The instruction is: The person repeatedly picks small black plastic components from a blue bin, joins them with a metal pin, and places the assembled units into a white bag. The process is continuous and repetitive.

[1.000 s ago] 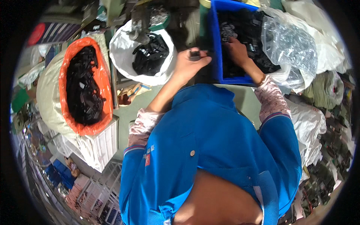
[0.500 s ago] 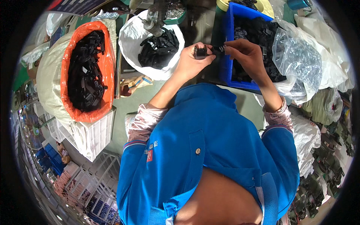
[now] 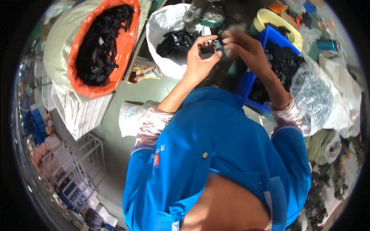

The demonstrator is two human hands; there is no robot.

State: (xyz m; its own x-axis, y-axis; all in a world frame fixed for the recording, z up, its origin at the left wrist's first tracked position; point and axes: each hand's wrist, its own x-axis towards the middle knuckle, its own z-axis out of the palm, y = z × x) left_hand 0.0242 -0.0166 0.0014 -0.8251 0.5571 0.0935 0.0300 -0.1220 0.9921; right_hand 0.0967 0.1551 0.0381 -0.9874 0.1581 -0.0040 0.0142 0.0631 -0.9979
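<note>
left hand (image 3: 198, 63): still holding black part (image 3: 205, 52) | right hand (image 3: 249, 50): now nearer

A workshop, shown by the blue bin (image 3: 249, 84) of black parts (image 3: 283, 57)

We note a white crate (image 3: 88, 118); beside it, a metal rack (image 3: 79, 163); well to its right, a teal cylinder (image 3: 327, 45).
</note>
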